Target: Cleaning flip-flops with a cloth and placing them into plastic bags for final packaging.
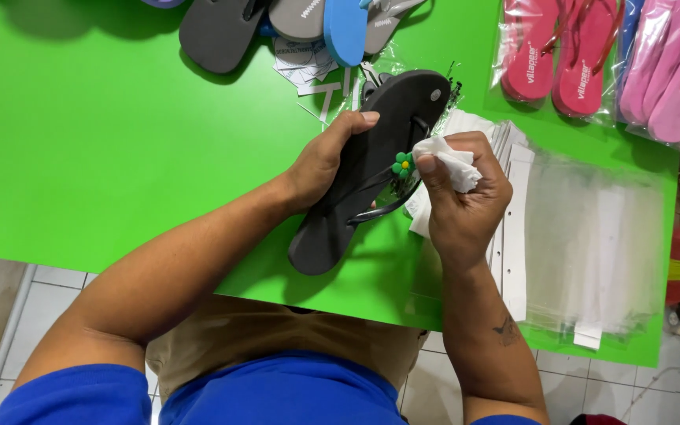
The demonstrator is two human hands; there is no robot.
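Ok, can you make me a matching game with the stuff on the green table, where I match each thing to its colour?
Things:
1. flip-flop held in the left hand
2. little flower on its strap
3. cloth in the right hand
4. bagged flip-flops at the top right

Colours:
a. white
b. red
c. black
d. green with a yellow middle

Right pairs: 1-c, 2-d, 3-a, 4-b
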